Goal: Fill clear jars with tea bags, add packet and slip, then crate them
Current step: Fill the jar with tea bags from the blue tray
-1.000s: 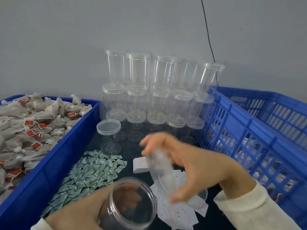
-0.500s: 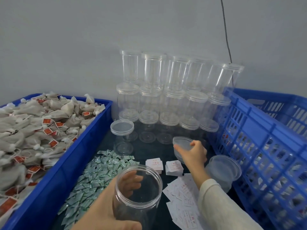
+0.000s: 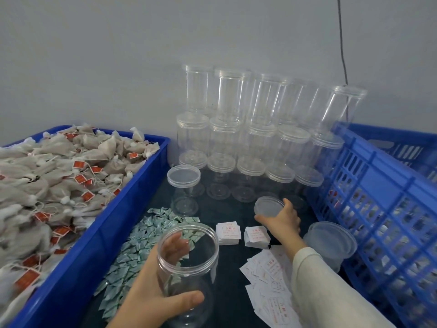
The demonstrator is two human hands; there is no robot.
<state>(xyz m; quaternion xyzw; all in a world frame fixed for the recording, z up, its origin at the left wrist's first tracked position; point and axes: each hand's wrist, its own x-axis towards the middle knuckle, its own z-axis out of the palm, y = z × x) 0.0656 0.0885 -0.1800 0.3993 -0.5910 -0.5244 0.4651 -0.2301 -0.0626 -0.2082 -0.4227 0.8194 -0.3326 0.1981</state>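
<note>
A: Hands, state?
B: Left hand (image 3: 151, 287) grips one open clear jar (image 3: 188, 263) near the surface's front edge, thumb across the near wall, fingers behind. Right hand (image 3: 282, 221) pinches one clear lid (image 3: 269, 205) by its rim, just in front of the stacked jars.
A: Count the stock.
B: Capped empty jars (image 3: 257, 129) stacked three tiers high at the back edge, about five per tier; one more capped jar (image 3: 184, 185) stands alone in front. Two neat piles of white slips (image 3: 228, 233), plus loose slips (image 3: 269, 280). Green packets (image 3: 142, 242): a heap, uncountable.
A: Containers?
B: Tea bags (image 3: 54, 176) fill the blue bin (image 3: 99, 237) on the left; blue slatted crate (image 3: 378, 185) on the right.
</note>
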